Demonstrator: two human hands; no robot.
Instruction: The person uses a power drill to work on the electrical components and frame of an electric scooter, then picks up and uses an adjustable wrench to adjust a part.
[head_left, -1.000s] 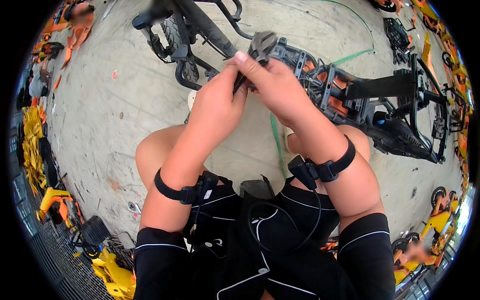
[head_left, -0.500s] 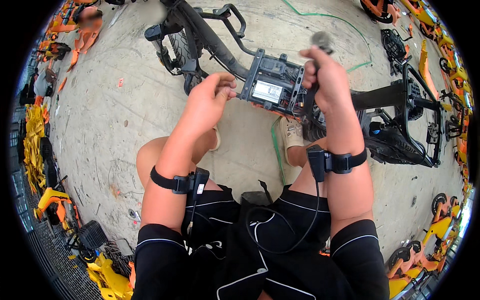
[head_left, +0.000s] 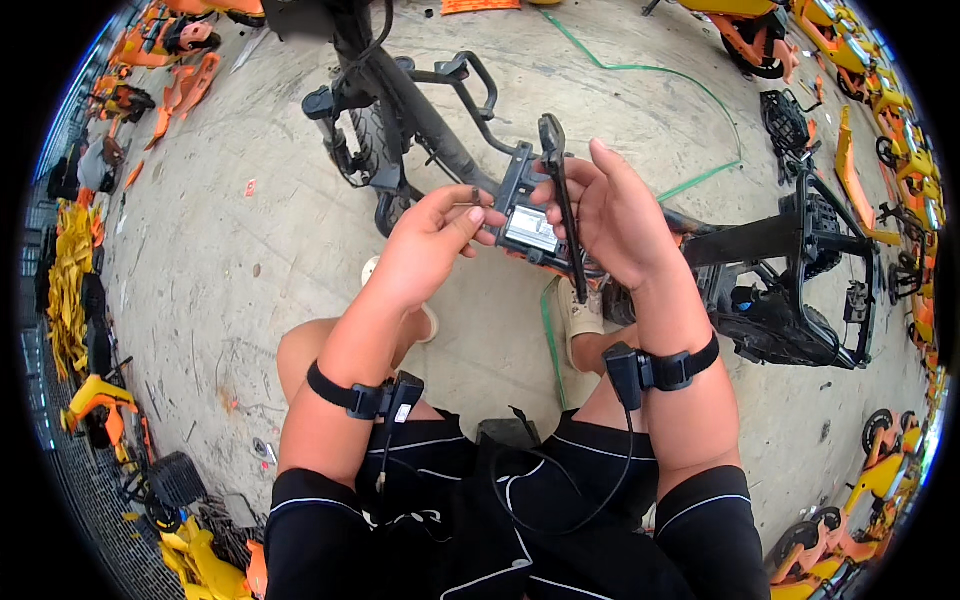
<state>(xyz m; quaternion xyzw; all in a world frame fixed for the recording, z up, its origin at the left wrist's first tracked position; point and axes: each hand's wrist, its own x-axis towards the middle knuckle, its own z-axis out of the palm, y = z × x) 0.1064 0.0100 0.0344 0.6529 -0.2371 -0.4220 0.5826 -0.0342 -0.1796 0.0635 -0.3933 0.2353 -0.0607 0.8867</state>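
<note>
My right hand (head_left: 622, 222) loosely holds a long black wrench (head_left: 566, 205), head up and handle hanging down; the thumb stands away from it. With thumb and fingertips, my left hand (head_left: 430, 240) pinches a small dark bolt-like piece (head_left: 477, 196), too small to make out fully. Beyond and between both hands lies the middle of a stripped black scooter frame (head_left: 420, 115). Its boxy centre carries a black unit with a white label (head_left: 533, 228). The right hand and wrench cover part of that unit.
The frame's rear section (head_left: 800, 270) stretches to the right, its front wheel (head_left: 370, 140) to the far left. A green strap (head_left: 640, 66) crosses the concrete floor. Orange and yellow scooters and body panels (head_left: 70, 300) line both sides. My feet stand close to the frame.
My right hand has turned, bringing the wrench leftward and upright beside the left hand. The left hand has shifted slightly right and down, now pinching the small piece in view. The whole view has shifted slightly.
</note>
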